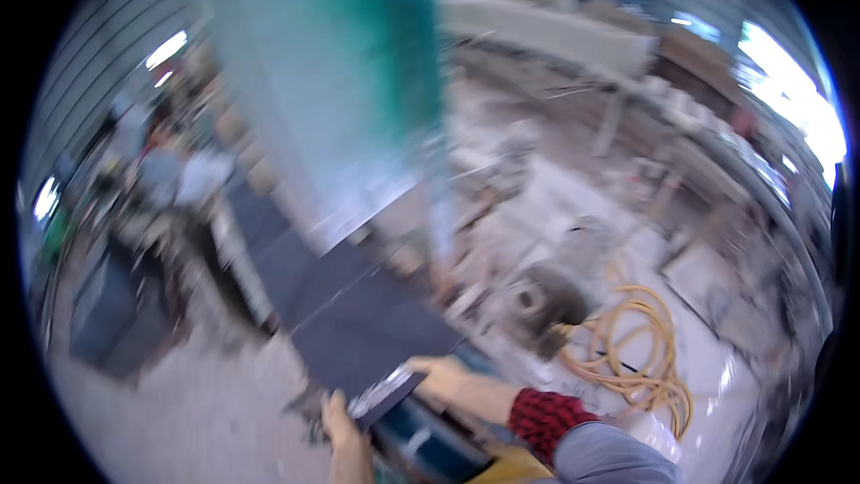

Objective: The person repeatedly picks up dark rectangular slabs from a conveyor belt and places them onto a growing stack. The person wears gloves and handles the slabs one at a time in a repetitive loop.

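Pretty blurry view here, lots of motion smear, but it's clearly a stone or tile workshop. Both hands are on a long dark slab that runs away from the person, up and to the left across the middle of the shot. The left hand grips its near end from below-left, fingers wrapped over the edge. The right hand lies on the near right corner, fingers closed around that edge; a red-and-black patterned cuff and a grey sleeve follow behind it. The near end of the slab looks lighter, like a dusty or chipped patch.

The floor is pale grey concrete, dusty all over. To the right of the hands there's a coiled yellow hose lying on it, and just beside that a round grey machine part, can't make out what exactly. A big teal column rises in the upper middle. Another person in a light shirt is off to the left, too smeared to see more. Corrugated metal walls on the left, bright daylight openings on the right, and long pale benches at the back.
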Demonstrator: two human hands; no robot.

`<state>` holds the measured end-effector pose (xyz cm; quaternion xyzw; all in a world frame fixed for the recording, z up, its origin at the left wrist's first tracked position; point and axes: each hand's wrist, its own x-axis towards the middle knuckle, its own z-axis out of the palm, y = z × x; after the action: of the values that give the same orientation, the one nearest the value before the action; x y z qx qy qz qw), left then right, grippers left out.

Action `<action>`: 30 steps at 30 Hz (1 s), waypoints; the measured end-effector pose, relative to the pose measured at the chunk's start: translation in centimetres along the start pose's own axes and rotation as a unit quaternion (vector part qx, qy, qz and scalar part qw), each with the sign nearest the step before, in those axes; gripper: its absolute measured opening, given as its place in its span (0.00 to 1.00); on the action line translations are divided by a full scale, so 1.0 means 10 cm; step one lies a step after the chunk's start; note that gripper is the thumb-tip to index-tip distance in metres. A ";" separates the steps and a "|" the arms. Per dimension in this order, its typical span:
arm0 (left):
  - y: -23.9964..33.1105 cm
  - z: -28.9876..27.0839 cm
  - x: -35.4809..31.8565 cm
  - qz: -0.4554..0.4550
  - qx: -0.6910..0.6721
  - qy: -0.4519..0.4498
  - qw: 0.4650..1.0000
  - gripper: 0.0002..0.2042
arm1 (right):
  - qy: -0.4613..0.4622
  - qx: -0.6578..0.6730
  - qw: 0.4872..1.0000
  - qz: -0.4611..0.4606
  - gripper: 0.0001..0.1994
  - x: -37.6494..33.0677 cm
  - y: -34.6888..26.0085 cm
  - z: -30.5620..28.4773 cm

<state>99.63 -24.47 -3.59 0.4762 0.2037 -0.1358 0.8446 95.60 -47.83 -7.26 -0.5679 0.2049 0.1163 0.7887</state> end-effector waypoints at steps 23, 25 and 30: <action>1.12 -1.80 -0.30 0.054 0.293 0.065 0.952 0.24 | -0.274 0.074 0.957 0.065 0.21 0.28 -0.71 -0.04; 0.80 -2.43 -0.61 0.016 0.170 0.148 0.974 0.24 | -0.270 -0.003 0.959 0.090 0.21 0.17 -0.56 0.18; 0.43 -2.31 -1.91 0.026 0.150 0.270 0.951 0.26 | -0.551 0.195 0.758 0.289 0.22 0.23 0.49 0.87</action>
<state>79.67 -1.75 -2.07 0.6213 0.3886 -0.0088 0.6804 97.26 -38.18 -10.09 -0.1539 -0.0925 0.5891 0.7878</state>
